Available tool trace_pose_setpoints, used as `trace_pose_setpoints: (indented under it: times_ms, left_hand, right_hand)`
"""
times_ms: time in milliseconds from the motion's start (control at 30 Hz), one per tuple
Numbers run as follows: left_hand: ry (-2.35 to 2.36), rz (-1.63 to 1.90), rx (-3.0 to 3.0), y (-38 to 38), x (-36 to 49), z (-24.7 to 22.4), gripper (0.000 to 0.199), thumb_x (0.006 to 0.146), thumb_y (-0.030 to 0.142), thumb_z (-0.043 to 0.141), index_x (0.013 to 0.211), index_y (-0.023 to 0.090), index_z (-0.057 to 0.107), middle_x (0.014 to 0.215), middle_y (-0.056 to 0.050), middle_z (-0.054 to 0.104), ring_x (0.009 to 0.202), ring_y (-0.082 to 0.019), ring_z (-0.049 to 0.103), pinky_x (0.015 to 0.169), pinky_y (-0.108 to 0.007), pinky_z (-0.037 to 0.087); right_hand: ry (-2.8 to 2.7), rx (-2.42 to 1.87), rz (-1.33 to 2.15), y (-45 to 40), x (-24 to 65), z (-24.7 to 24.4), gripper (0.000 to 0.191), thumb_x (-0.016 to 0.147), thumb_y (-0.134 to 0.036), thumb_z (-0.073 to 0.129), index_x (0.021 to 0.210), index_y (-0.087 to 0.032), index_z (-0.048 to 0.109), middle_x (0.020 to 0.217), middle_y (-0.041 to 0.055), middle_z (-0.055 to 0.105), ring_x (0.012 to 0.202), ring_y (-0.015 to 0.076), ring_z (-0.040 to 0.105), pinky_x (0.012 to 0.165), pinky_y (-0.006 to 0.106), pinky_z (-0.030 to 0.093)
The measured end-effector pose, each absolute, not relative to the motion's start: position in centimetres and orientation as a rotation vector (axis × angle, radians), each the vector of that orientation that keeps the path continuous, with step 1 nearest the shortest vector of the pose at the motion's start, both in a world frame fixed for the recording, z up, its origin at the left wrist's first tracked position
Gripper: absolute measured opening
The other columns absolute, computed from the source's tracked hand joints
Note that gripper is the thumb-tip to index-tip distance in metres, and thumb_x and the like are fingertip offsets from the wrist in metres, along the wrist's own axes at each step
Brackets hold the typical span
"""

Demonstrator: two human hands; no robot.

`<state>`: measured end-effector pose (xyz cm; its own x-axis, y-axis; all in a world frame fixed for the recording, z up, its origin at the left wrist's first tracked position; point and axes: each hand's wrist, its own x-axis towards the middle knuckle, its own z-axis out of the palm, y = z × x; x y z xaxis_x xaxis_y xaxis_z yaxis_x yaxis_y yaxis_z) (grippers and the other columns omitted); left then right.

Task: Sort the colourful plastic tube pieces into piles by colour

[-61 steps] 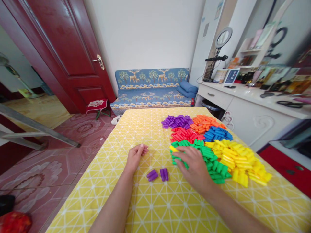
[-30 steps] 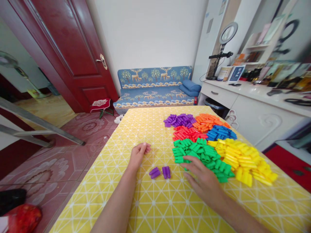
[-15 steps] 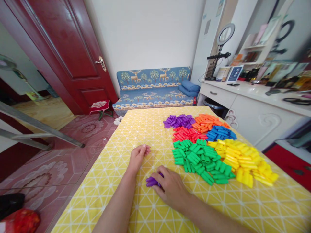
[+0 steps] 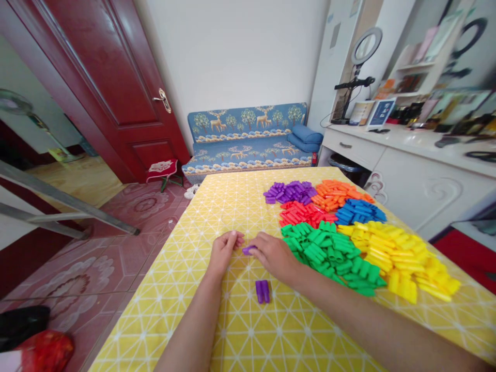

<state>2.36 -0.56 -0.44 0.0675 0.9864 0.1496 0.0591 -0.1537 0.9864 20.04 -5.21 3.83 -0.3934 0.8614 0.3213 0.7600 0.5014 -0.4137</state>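
Note:
My right hand (image 4: 273,254) pinches a small purple piece (image 4: 249,250) just above the yellow patterned cloth. To its left, my left hand (image 4: 226,249) rests on the cloth with its fingers curled together; whether anything is inside them is hidden. Nearer to me lies a purple double-tube piece (image 4: 262,292), apart from both hands. Right of my right hand spreads a heap of green pieces (image 4: 329,253), partly behind my right forearm.
Beyond the green heap are piles of red (image 4: 304,213), purple (image 4: 290,191), orange (image 4: 339,194), blue (image 4: 360,212) and yellow pieces (image 4: 406,258). A blue sofa (image 4: 248,144) stands past the table, a white dresser (image 4: 418,181) to the right.
My right hand has moved forward, close to my left hand, with a purple piece in its fingers. A purple double-tube piece now lies uncovered where that hand was. My left hand has barely moved.

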Motion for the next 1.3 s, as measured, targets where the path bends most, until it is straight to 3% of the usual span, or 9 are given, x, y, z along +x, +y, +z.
trace_pose_setpoints:
  times_ms: [133,367,433,567,733,900,1067,1200,1300]
  left_hand:
    - [1.135,1.234,1.389,-0.3,2.5,-0.6,0.048,0.08,0.06,0.057,0.08,0.014,0.072,0.071,-0.006,0.069,0.065,-0.016,0.059,0.064,-0.027,0.046]
    - [1.133,1.229,1.392,-0.2,2.5,-0.8,0.047,0.083,0.058,0.056,0.081,0.014,0.072,0.07,-0.005,0.068,0.065,-0.015,0.059,0.064,-0.026,0.047]
    - [1.137,1.228,1.394,-0.2,2.5,-0.8,0.047,0.084,0.058,0.055,0.081,0.014,0.072,0.071,-0.005,0.068,0.065,-0.015,0.059,0.064,-0.026,0.046]
    - [1.127,1.226,1.404,-0.1,2.5,-0.8,0.046,0.085,0.057,0.054,0.083,0.014,0.072,0.072,-0.005,0.068,0.066,-0.015,0.058,0.064,-0.026,0.046]
    - [1.126,1.223,1.409,-0.1,2.5,-0.8,0.046,0.085,0.056,0.055,0.085,0.014,0.073,0.073,-0.006,0.069,0.066,-0.015,0.059,0.063,-0.026,0.046]
    - [1.126,1.225,1.403,-0.1,2.5,-0.8,0.046,0.084,0.056,0.055,0.085,0.014,0.073,0.073,-0.006,0.069,0.067,-0.015,0.06,0.064,-0.026,0.046]
    - [1.136,1.223,1.408,-0.1,2.5,-0.8,0.048,0.083,0.058,0.056,0.082,0.013,0.073,0.071,-0.006,0.069,0.065,-0.015,0.059,0.063,-0.026,0.046]
    - [1.13,1.221,1.418,-0.1,2.5,-0.8,0.047,0.085,0.057,0.055,0.083,0.013,0.073,0.071,-0.006,0.068,0.065,-0.015,0.059,0.063,-0.025,0.046]
    - [1.121,1.217,1.421,-0.1,2.4,-0.8,0.046,0.085,0.055,0.055,0.085,0.014,0.073,0.073,-0.006,0.07,0.067,-0.015,0.06,0.064,-0.025,0.046]
  right_hand:
    - [-2.009,-1.625,0.36,1.2,22.0,5.6,0.014,0.09,-0.024,0.058,0.084,-0.017,0.07,0.091,0.0054,0.07,0.089,0.0158,0.063,0.078,0.025,0.045]
    - [-1.747,-1.941,0.437,8.1,23.2,5.2,0.019,0.087,-0.009,0.054,0.077,-0.01,0.07,0.067,0.0076,0.069,0.063,0.0161,0.063,0.062,0.027,0.049]
    - [-1.705,-1.993,0.417,8.7,23.0,4.9,0.014,0.086,-0.011,0.056,0.084,-0.01,0.07,0.075,0.0093,0.07,0.069,0.0179,0.065,0.065,0.028,0.051]
    - [-1.693,-2.026,0.288,8.2,22.2,4.4,0.024,0.091,-0.021,0.05,0.107,-0.011,0.066,0.114,0.0173,0.064,0.099,0.0235,0.064,0.083,0.033,0.049]
    - [-1.894,-1.966,0.297,6.6,21.2,3.3,0.026,0.092,-0.02,0.044,0.098,-0.014,0.069,0.107,0.0134,0.067,0.104,0.0232,0.062,0.087,0.031,0.045]
    - [-1.98,-1.968,0.299,7.1,21.0,2.6,0.036,0.087,-0.015,0.051,0.122,-0.011,0.06,0.128,0.0163,0.059,0.115,0.0262,0.058,0.094,0.033,0.043]
    - [-1.976,-2.039,0.315,7.5,20.4,2.8,0.037,0.086,-0.013,0.049,0.12,-0.007,0.061,0.126,0.0207,0.058,0.114,0.0289,0.058,0.095,0.037,0.045]
    - [-2.06,-1.937,0.316,7.4,19.6,2.5,0.037,0.085,-0.011,0.048,0.119,-0.014,0.062,0.132,0.0136,0.056,0.124,0.0237,0.052,0.102,0.032,0.04]
    - [-2.111,-1.897,0.365,8.1,19.5,2.3,0.047,0.083,-0.017,0.056,0.131,-0.015,0.054,0.139,0.0119,0.051,0.131,0.0228,0.046,0.107,0.03,0.036]
